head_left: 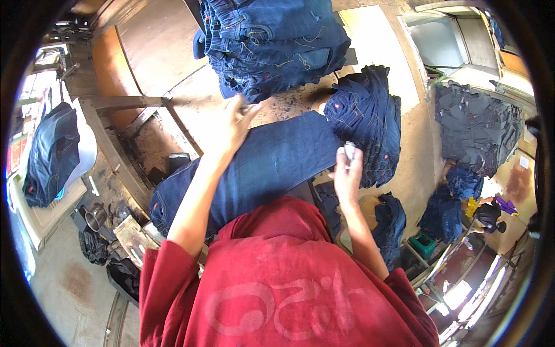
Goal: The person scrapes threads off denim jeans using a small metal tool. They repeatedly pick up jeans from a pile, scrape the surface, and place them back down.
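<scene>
A folded pair of dark blue jeans [272, 153] lies flat in front of me, slanting from lower left to upper right. My left hand [236, 124] is at the far edge of the jeans, its fingers apart and slightly blurred, with nothing in it. Beside the right end of the jeans, my right hand [348, 173] closes round a small silvery object [349, 149]; its kind is too small to make out. Just beyond my left hand rises a tall stack of folded jeans [272, 52] with loose threads hanging. Another heap of jeans [370, 121] lies right of it.
At far right a pile of dark grey garments [477, 127] sits above more blue denim [442, 214]. A green basket [422, 246] stands near a person [490, 215]. On the left, denim hangs over a white plastic chair [49, 217], near a wooden frame [113, 153].
</scene>
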Demonstrator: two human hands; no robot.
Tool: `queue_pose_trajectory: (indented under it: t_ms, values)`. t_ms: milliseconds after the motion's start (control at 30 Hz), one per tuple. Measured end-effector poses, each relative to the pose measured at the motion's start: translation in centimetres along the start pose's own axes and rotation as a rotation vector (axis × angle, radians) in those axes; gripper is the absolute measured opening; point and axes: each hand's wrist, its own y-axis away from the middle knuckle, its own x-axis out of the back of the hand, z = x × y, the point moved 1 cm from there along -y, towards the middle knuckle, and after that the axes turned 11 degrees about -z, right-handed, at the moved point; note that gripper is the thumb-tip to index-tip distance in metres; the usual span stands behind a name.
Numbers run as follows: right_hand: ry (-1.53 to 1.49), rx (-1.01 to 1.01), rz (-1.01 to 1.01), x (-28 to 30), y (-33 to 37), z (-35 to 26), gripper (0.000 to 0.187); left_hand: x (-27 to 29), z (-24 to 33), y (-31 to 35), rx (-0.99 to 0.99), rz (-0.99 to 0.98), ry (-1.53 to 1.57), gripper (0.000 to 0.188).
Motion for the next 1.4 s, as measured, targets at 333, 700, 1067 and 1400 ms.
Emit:
queue_pose_trajectory:
  t_ms: [333,700,1067,1400]
  values:
    - [-0.448,-0.409,0.169,1.6,-7.8,9.5,0.04,7.9,-3.1,22.4,-0.062,-0.289,-0.475,0.042]
    - [0.197,-0.287,0.106,2.2,-21.5,15.5,0.057,5.2,-1.7,17.5,0.006,-0.145,-0.443,0.092]
    - [0.369,0.461,-0.384,-13.1,8.2,-5.3,0.033,6.9,-10.0,7.6,-0.198,-0.433,0.091,0.051]
    - [0.737,0.614,-0.406,-22.2,10.6,-6.6,0.015,6.6,-11.6,6.4,-0.114,-0.614,0.178,0.041]
